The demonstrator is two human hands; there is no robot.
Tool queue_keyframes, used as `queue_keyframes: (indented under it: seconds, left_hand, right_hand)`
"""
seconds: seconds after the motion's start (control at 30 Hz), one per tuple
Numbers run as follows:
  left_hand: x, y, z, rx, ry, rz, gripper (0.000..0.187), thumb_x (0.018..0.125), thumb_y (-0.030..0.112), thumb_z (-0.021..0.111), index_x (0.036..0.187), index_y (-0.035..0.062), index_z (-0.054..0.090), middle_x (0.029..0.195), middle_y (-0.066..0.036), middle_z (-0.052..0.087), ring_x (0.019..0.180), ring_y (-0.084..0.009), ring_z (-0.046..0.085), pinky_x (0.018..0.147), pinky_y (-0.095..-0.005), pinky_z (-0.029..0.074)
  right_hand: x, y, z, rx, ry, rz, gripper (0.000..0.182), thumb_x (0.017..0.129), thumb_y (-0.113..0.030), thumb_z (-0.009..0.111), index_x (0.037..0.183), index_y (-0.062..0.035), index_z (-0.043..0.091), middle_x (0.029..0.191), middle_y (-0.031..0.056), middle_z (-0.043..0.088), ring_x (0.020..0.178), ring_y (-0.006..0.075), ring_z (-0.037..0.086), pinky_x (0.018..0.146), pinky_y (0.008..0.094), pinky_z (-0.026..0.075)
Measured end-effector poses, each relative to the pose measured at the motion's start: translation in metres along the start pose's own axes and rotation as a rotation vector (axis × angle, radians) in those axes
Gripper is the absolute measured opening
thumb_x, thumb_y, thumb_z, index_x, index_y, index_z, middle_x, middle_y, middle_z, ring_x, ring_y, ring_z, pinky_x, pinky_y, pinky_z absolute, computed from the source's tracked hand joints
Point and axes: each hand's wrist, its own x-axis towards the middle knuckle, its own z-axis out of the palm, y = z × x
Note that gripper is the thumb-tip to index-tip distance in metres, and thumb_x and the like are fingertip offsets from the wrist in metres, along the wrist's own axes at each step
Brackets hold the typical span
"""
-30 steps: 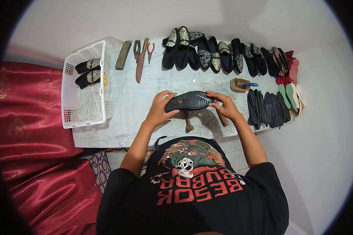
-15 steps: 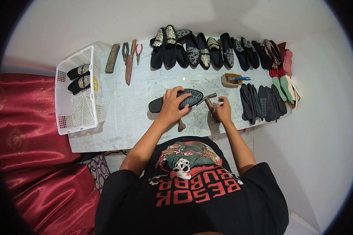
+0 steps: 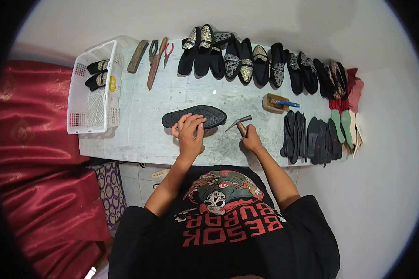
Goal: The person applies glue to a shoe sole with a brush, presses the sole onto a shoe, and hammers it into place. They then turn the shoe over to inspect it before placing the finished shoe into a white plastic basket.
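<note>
A black shoe point(image 3: 214, 115) lies sole up over the middle of the table, its ridged outsole facing me. My left hand point(image 3: 189, 136) grips it from the near side, fingers laid across the sole. To the right, my right hand point(image 3: 252, 139) is closed round the wooden handle of a hammer point(image 3: 240, 122). The metal head is just off the shoe's right end, apart from it. Something brownish under the shoe is mostly hidden by my left hand.
Finished slip-on shoes point(image 3: 246, 65) line the back edge. A glue tub point(image 3: 273, 104) with a blue-handled brush and black soles point(image 3: 317, 139) stand right. Left are a white basket point(image 3: 115, 111) holding shoes, a knife point(image 3: 154, 72), pliers point(image 3: 168, 55) and a block point(image 3: 137, 56).
The shoe and my left hand have shifted left, and the hand now sits lower on the sole. My right hand has moved slightly left and down with the hammer. The camera view has tilted.
</note>
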Motion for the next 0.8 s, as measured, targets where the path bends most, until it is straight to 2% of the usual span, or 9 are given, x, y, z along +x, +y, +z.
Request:
queue_keyframes:
  seconds: [0.13, 0.23, 0.3, 0.33, 0.4, 0.47, 0.6, 0.67, 0.8]
  left_hand:
    - [-0.012, 0.015, 0.022, 0.121, 0.108, -0.126, 0.018, 0.092, 0.015, 0.071, 0.109, 0.0128, 0.073, 0.126, -0.004, 0.065, 0.132, -0.0276, 0.048, 0.111, -0.0454, 0.024]
    - [-0.029, 0.011, 0.054, 0.049, 0.415, -0.381, 0.037, 0.090, 0.018, 0.076, 0.125, 0.0150, 0.064, 0.131, -0.007, 0.053, 0.127, -0.0264, 0.046, 0.110, -0.0483, 0.023]
    - [-0.041, -0.005, 0.078, -0.472, 0.725, -0.827, 0.048, 0.093, 0.032, 0.077, 0.131, 0.0149, 0.052, 0.127, -0.010, 0.045, 0.119, -0.0274, 0.046, 0.106, -0.0477, 0.037]
    - [-0.048, -0.002, 0.077, -0.829, 0.676, -1.092, 0.066, 0.093, 0.043, 0.077, 0.140, 0.0151, 0.039, 0.130, -0.009, 0.040, 0.115, -0.0252, 0.045, 0.100, -0.0491, 0.043]
    - [-0.052, 0.005, 0.073, -1.077, 0.617, -1.200, 0.073, 0.092, 0.047, 0.076, 0.143, 0.0133, 0.037, 0.135, -0.011, 0.040, 0.123, -0.0276, 0.044, 0.103, -0.0523, 0.044]
    - [-0.049, 0.011, 0.067, -1.584, 0.421, -1.372, 0.087, 0.090, 0.056, 0.075, 0.150, 0.0096, 0.033, 0.145, -0.015, 0.041, 0.140, -0.0324, 0.042, 0.108, -0.0588, 0.045]
    - [-0.021, 0.012, 0.055, -1.764, 0.168, -1.118, 0.078, 0.093, 0.056, 0.072, 0.147, 0.0076, 0.042, 0.148, -0.018, 0.048, 0.147, -0.0364, 0.040, 0.114, -0.0648, 0.040]
    - [-0.010, 0.002, 0.059, -1.799, 0.149, -1.017, 0.064, 0.097, 0.050, 0.067, 0.140, 0.0056, 0.049, 0.143, -0.020, 0.055, 0.139, -0.0380, 0.050, 0.113, -0.0653, 0.042]
    - [-0.003, -0.017, 0.061, -1.729, 0.079, -1.080, 0.059, 0.100, 0.043, 0.064, 0.141, 0.0033, 0.047, 0.137, -0.021, 0.060, 0.130, -0.0377, 0.058, 0.111, -0.0596, 0.048]
  right_hand:
    - [-0.002, 0.006, -0.021, 0.102, -0.041, 0.023, 0.035, 0.078, -0.008, 0.068, 0.108, 0.0002, 0.051, 0.105, 0.0289, 0.063, 0.100, 0.0492, 0.064, 0.085, 0.0505, 0.050]
    - [-0.016, -0.005, -0.049, 0.208, -0.061, 0.000, 0.037, 0.077, -0.010, 0.068, 0.108, 0.0010, 0.053, 0.098, 0.0291, 0.067, 0.096, 0.0483, 0.066, 0.084, 0.0488, 0.051]
    - [-0.016, -0.007, -0.059, 0.202, -0.066, -0.013, 0.036, 0.080, -0.013, 0.069, 0.109, 0.0022, 0.055, 0.094, 0.0273, 0.068, 0.091, 0.0424, 0.068, 0.084, 0.0464, 0.052]
    - [-0.014, -0.005, -0.063, 0.307, -0.058, -0.012, 0.034, 0.082, -0.015, 0.070, 0.107, 0.0021, 0.056, 0.091, 0.0240, 0.068, 0.086, 0.0361, 0.068, 0.080, 0.0453, 0.052]
    - [-0.008, -0.012, -0.076, 0.484, -0.085, -0.021, 0.028, 0.091, -0.021, 0.069, 0.105, 0.0016, 0.059, 0.078, 0.0114, 0.065, 0.065, 0.0176, 0.061, 0.060, 0.0377, 0.050]
    - [-0.002, -0.039, -0.094, 0.555, -0.117, -0.060, 0.027, 0.094, -0.021, 0.068, 0.105, 0.0012, 0.059, 0.074, 0.0085, 0.063, 0.059, 0.0148, 0.058, 0.054, 0.0347, 0.047]
    - [0.006, -0.103, -0.123, 0.594, -0.120, -0.233, 0.024, 0.100, -0.022, 0.066, 0.107, 0.0000, 0.059, 0.066, 0.0038, 0.057, 0.051, 0.0109, 0.054, 0.047, 0.0303, 0.042]
    - [0.011, -0.126, -0.136, 0.545, -0.172, -0.314, 0.031, 0.100, -0.023, 0.066, 0.119, 0.0002, 0.060, 0.071, 0.0060, 0.060, 0.055, 0.0129, 0.057, 0.052, 0.0312, 0.045]
    - [0.007, -0.189, -0.167, 0.338, -0.099, -0.531, 0.043, 0.099, -0.019, 0.068, 0.134, 0.0008, 0.056, 0.084, 0.0088, 0.064, 0.068, 0.0155, 0.060, 0.063, 0.0325, 0.049]
